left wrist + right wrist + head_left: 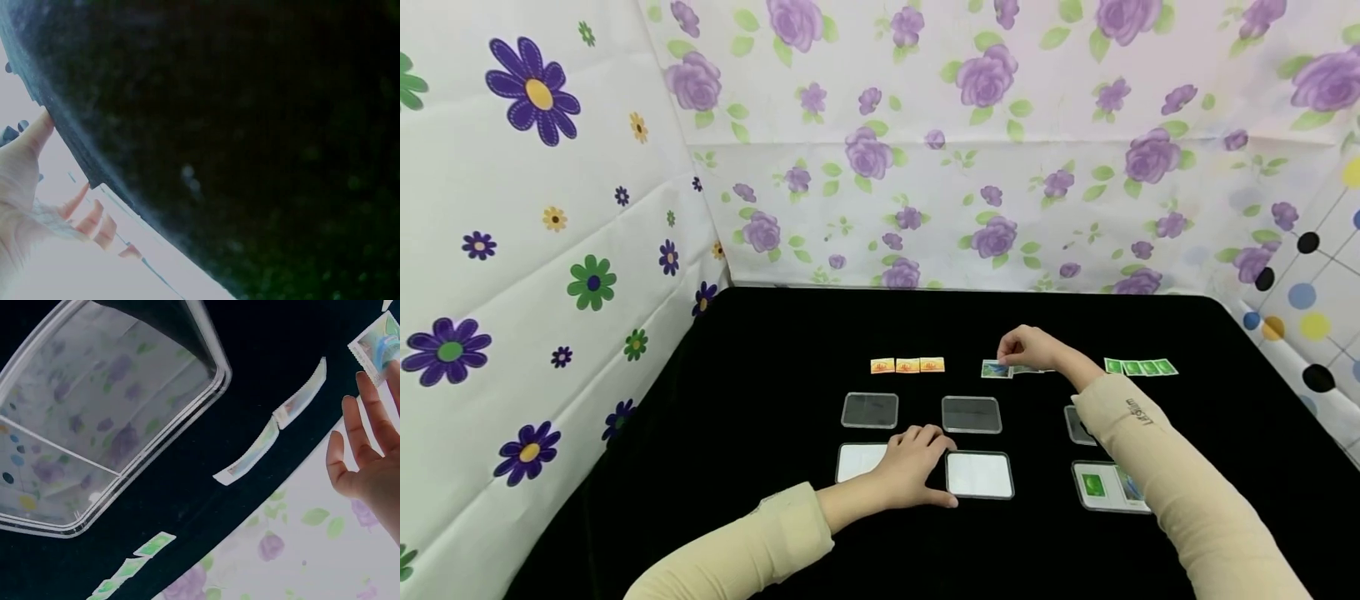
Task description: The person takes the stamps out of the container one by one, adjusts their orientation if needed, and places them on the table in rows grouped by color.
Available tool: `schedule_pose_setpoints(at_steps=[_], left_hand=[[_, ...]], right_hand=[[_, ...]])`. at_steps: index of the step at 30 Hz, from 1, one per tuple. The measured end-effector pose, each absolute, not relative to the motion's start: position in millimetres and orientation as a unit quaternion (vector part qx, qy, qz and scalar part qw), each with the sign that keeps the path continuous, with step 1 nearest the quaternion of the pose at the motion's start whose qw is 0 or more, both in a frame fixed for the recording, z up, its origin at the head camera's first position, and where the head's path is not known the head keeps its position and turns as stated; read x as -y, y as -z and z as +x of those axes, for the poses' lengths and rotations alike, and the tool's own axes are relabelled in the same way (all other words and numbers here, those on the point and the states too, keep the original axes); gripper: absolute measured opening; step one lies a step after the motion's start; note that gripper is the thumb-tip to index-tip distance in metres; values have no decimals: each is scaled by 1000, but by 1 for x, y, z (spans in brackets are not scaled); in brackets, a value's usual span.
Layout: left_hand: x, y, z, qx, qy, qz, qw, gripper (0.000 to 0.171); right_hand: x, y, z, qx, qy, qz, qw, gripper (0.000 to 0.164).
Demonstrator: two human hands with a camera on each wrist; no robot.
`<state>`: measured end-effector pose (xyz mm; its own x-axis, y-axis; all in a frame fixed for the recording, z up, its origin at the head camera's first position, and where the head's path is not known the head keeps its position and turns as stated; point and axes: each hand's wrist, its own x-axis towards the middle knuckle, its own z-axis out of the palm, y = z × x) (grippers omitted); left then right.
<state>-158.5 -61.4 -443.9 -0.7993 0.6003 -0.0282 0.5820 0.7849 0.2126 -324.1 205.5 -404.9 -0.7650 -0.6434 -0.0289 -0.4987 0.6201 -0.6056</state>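
Note:
My right hand [1033, 347] pinches a blue-green picture stamp [996, 369] at the left end of a row. In the right wrist view the stamp [378, 347] shows a serrated edge, its far part cut off by the frame. Several fingers of the left hand [913, 468] are spread beside a white-backed clear case [980, 475], with thumb and index finger near its left corners. Contact with the case is hard to tell. Partly behind that hand lies another white-backed case [857, 461]. A third case [1101, 497], partly under the right sleeve, holds a green stamp [1093, 485] and a blue-green one.
Clear lids [870, 410] lie behind the cases, another lid [972, 414] in the middle and one [1078, 427] partly hidden by the right sleeve. Orange stamps [907, 365] form a row at the back; green stamps [1141, 367] lie at the right. Black cloth [760, 367] covers the table.

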Motion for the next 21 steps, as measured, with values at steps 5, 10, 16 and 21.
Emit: schedule_pose_setpoints(at_steps=[5, 10, 16, 21], left_hand=[[61, 444, -158, -943, -95, 314, 45, 70], [61, 444, -159, -944, -95, 314, 45, 70], [61, 443, -160, -944, -97, 311, 53, 70], [61, 441, -158, -943, -99, 312, 54, 70]], right_hand=[[-213, 420, -339, -866, 327, -364, 108, 17], [-204, 417, -338, -892, 299, -324, 100, 13], [-197, 414, -336, -928, 240, -275, 70, 8], [-193, 419, -337, -944, 208, -249, 51, 7]])
